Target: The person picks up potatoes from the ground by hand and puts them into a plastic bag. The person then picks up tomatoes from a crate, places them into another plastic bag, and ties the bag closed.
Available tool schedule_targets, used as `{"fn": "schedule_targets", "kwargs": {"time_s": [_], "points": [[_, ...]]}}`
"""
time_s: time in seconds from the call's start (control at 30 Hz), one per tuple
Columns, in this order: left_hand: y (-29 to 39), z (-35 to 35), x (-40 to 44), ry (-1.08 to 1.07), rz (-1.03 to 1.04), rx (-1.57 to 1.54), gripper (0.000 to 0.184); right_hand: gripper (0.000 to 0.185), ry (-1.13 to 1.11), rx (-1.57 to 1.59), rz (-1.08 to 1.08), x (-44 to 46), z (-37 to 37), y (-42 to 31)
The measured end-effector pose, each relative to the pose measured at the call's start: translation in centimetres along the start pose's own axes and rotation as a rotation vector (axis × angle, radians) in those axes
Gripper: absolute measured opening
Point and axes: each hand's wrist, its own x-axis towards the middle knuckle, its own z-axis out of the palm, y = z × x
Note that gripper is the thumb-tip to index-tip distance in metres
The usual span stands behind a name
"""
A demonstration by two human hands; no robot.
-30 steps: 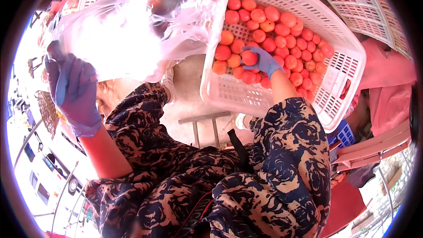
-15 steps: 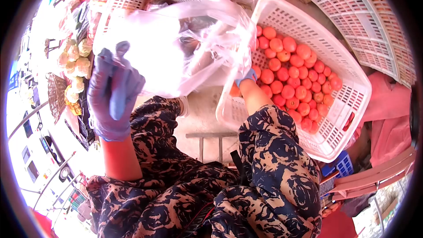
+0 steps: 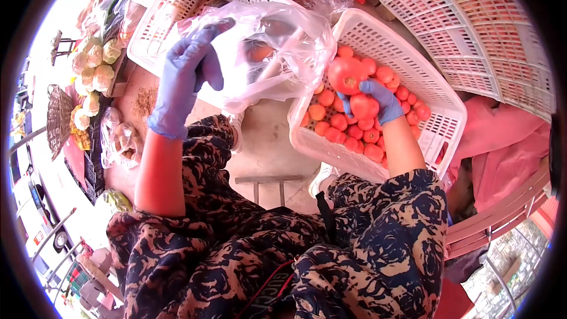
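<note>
Blue gloves cover both hands. My right hand (image 3: 385,101) is closed around two large red tomatoes, a front tomato (image 3: 364,107) and a bigger tomato (image 3: 347,75), raised over a white plastic crate (image 3: 446,103) full of tomatoes. Blue fingertips show between and beside them. Over at the left, my left hand (image 3: 192,74) is held up at the near edge of a clear plastic bag (image 3: 289,71), its fingers apart and nothing visible in them. The bag lies spread across another white crate (image 3: 171,20); some reddish round shapes show dimly through it.
Tall white crates (image 3: 472,35) stand at the upper right beside pink cloth (image 3: 502,147). Cabbages (image 3: 94,77), a wicker basket (image 3: 58,121) and bagged goods (image 3: 124,142) lie at the left. A metal bar frame (image 3: 269,180) is on the floor between my legs.
My right hand has come up out of the tomato crate, now holding tomatoes, and moved right. My left hand has shifted up and right toward the bag. The camera view has turned slightly.
</note>
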Motion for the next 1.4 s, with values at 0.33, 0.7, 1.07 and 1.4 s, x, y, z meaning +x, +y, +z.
{"fn": "schedule_targets", "kwargs": {"time_s": [0.33,0.7,1.07,1.4], "points": [[1.2,-3.0,-2.3,0.01,0.07,-0.229,0.038,0.03,0.316,0.565,-0.262,27.6,14.3,4.1],[-0.3,-5.5,1.3,0.136,-0.045,-0.488,0.044,0.033,0.256,-0.49,-0.507,18.6,14.7,2.9],[-1.3,-5.2,2.1,0.141,-0.044,-0.43,0.044,0.048,0.814,-0.845,-0.009,7.3,-13.8,9.0],[0.7,-1.6,3.5,0.09,0.002,-0.362,0.046,0.094,1.184,-0.984,0.779,14.6,-11.8,14.6]]}}
